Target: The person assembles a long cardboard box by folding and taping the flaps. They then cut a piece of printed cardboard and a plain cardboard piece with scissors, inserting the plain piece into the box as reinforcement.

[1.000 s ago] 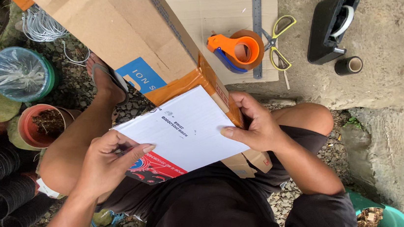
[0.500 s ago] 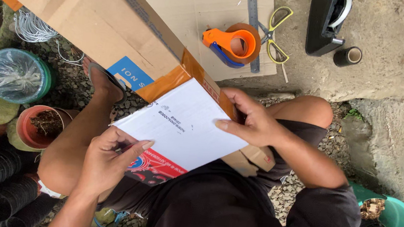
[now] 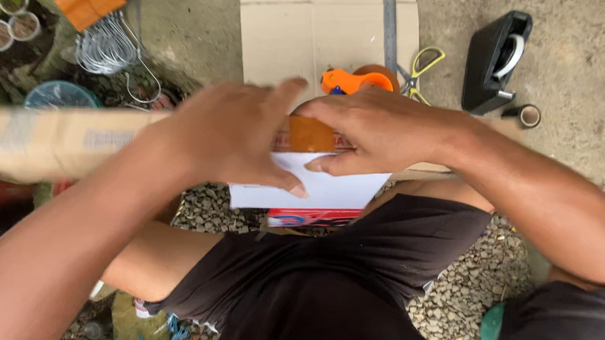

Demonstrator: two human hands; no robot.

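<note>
The long cardboard box [image 3: 54,142] now lies roughly level across the person's lap, where half a second ago it slanted up and away from the knees; its left end is motion-blurred, so it appears to be mid-turn. The white sheet [image 3: 315,190], earlier spread flat on the upper face, now wraps down over the near edge, with an orange taped corner [image 3: 306,135] showing above it and a red printed strip below. The left hand [image 3: 228,137], which earlier pinched the sheet's lower corner, is now spread palm-down over the box, fingers curled across the paper and pressing it. The right hand [image 3: 377,129] lies flat on the orange corner and the sheet's top edge, fingers extended, gripping nothing separate. In my judgement the label is being smoothed onto the box. Behind, on a flattened cardboard sheet [image 3: 316,31] on the ground, rest an orange tape dispenser [image 3: 352,81], yellow-handled scissors [image 3: 423,71] and a ruler; a black tape dispenser [image 3: 494,59] stands apart to the right.
</note>
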